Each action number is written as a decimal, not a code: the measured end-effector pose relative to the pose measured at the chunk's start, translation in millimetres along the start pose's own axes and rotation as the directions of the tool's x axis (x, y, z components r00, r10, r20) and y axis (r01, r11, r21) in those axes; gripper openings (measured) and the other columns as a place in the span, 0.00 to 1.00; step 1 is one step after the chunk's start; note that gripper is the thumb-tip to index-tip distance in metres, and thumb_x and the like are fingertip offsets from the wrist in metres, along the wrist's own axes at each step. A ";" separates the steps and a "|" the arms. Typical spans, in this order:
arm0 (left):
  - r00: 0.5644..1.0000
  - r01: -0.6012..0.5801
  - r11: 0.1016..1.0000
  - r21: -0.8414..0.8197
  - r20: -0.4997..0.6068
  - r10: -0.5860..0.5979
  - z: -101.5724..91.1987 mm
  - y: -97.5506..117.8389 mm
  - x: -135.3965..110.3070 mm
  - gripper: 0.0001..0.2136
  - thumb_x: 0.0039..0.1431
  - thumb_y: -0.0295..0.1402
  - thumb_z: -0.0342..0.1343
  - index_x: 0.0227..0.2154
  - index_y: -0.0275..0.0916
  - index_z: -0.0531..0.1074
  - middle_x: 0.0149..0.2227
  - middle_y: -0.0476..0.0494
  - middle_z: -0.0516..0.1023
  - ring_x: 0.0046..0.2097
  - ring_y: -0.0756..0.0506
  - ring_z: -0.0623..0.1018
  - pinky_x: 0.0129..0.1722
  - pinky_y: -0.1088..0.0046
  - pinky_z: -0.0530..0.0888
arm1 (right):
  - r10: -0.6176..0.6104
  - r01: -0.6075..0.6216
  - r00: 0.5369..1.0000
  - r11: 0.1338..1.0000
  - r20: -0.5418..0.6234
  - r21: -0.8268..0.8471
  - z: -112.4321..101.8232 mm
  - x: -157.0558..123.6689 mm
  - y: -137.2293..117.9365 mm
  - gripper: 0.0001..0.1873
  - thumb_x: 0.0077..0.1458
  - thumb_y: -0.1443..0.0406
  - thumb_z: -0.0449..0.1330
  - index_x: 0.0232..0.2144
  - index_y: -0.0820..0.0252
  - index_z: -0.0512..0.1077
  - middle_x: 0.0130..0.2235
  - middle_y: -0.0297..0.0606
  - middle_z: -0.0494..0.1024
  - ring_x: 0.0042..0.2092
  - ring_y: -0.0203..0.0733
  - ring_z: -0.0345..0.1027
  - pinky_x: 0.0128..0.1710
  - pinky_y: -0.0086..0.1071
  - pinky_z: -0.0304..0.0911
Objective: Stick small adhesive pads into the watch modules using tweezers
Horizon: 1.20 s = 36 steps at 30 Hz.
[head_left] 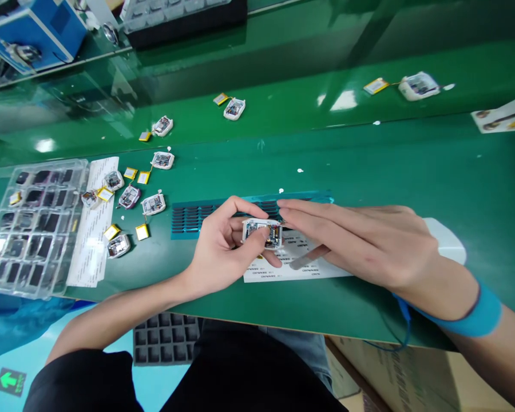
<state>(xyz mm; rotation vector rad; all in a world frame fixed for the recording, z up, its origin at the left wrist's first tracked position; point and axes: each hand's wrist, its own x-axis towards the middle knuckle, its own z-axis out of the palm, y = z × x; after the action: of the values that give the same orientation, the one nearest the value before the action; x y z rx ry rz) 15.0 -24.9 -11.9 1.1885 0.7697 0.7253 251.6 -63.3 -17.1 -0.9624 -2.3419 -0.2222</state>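
My left hand (223, 243) grips a small white device shell (262, 232) with an exposed circuit board, thumb and fingers wrapped round its left side. My right hand (360, 243) reaches in from the right, fingers stretched and pressed together, fingertips touching the top right of the shell. A blue strap (476, 312) circles my right wrist. Under the hands lies a white label sheet (292, 269). Just behind them a blue-edged strip of small dark pads (197, 214) rests on the green table.
Several open white shells with yellow batteries (141, 197) lie scattered left of centre. A clear compartment tray (30, 226) sits at far left beside a white strip. More shells (418, 86) ride the far green belt. A black foam tray (165, 337) is below the table edge.
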 end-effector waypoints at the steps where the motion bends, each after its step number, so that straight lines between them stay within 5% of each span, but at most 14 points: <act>1: 1.000 -0.014 1.000 0.010 -0.008 0.014 0.6 -1.7 -0.3 0.14 0.66 0.38 0.68 0.43 0.39 0.67 0.29 0.52 0.81 0.27 0.49 0.85 0.24 0.80 0.80 | -0.011 0.011 1.000 1.000 -0.026 -0.020 2.1 -1.2 -1.5 0.27 0.74 0.72 0.56 0.72 0.64 0.65 0.61 0.47 0.81 0.50 0.47 0.85 0.34 0.37 0.78; 3: 0.999 -0.051 0.998 0.021 -0.018 0.051 2.4 -5.1 -1.5 0.12 0.68 0.36 0.65 0.43 0.40 0.67 0.30 0.52 0.81 0.25 0.51 0.83 0.24 0.81 0.79 | -0.027 0.024 0.998 0.998 -0.063 -0.053 4.9 -1.7 -5.5 0.30 0.74 0.72 0.55 0.74 0.68 0.61 0.61 0.49 0.81 0.52 0.49 0.84 0.37 0.38 0.79; 6: 0.989 -0.140 0.988 0.057 -0.045 0.143 5.7 -9.6 -3.7 0.07 0.69 0.31 0.62 0.43 0.39 0.68 0.31 0.52 0.80 0.26 0.53 0.82 0.27 0.82 0.81 | -0.041 0.043 0.999 0.995 0.032 -0.090 2.8 2.5 -12.0 0.33 0.72 0.74 0.55 0.76 0.69 0.57 0.62 0.51 0.80 0.51 0.50 0.84 0.38 0.38 0.80; 12: 0.938 -0.290 0.908 0.303 -0.099 0.332 8.7 -14.4 -6.1 0.06 0.67 0.27 0.62 0.41 0.39 0.70 0.29 0.53 0.79 0.28 0.55 0.79 0.31 0.83 0.81 | -0.035 0.051 0.996 0.976 0.077 -0.211 -4.5 14.8 -24.5 0.20 0.70 0.76 0.60 0.62 0.75 0.71 0.57 0.57 0.83 0.42 0.46 0.86 0.32 0.35 0.76; 16: 0.911 -0.351 0.869 0.348 -0.085 0.402 6.8 -14.8 -4.2 0.05 0.69 0.26 0.61 0.38 0.39 0.70 0.27 0.54 0.79 0.25 0.56 0.79 0.27 0.88 0.76 | 0.023 -0.008 0.996 0.982 0.081 -0.188 -2.0 15.1 -28.9 0.18 0.70 0.77 0.58 0.60 0.71 0.72 0.57 0.52 0.83 0.42 0.44 0.85 0.30 0.35 0.74; 21: 0.926 -0.343 0.897 0.279 -0.060 0.373 4.3 -13.1 -3.4 0.06 0.72 0.31 0.61 0.38 0.39 0.70 0.26 0.53 0.80 0.26 0.54 0.82 0.25 0.86 0.77 | 0.108 -0.107 0.993 0.994 0.047 -0.022 1.3 11.8 -26.7 0.24 0.67 0.81 0.52 0.61 0.67 0.70 0.58 0.47 0.83 0.53 0.42 0.84 0.46 0.30 0.80; 28: 0.967 -0.233 0.948 0.219 -0.050 0.249 3.4 -8.5 -7.4 0.13 0.74 0.44 0.60 0.40 0.41 0.69 0.26 0.53 0.81 0.23 0.53 0.80 0.26 0.80 0.80 | 0.241 -0.242 0.970 0.960 0.020 0.139 0.9 6.3 -24.0 0.27 0.65 0.79 0.55 0.58 0.51 0.76 0.55 0.33 0.85 0.48 0.45 0.85 0.42 0.32 0.82; 36: 0.978 -0.183 0.958 0.219 -0.063 0.201 4.7 -11.7 -9.3 0.12 0.74 0.42 0.61 0.40 0.41 0.67 0.28 0.51 0.83 0.29 0.47 0.87 0.28 0.76 0.82 | 0.120 -0.119 0.992 0.993 -0.049 0.008 12.1 -10.2 -27.6 0.31 0.71 0.68 0.58 0.74 0.52 0.64 0.64 0.45 0.78 0.50 0.52 0.85 0.39 0.39 0.82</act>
<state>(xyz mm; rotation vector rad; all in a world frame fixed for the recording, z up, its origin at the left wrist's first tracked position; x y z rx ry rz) 14.8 -37.5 -21.1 1.4488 0.8246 0.8744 232.8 -84.9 -31.1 -1.0785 -2.2304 -0.1897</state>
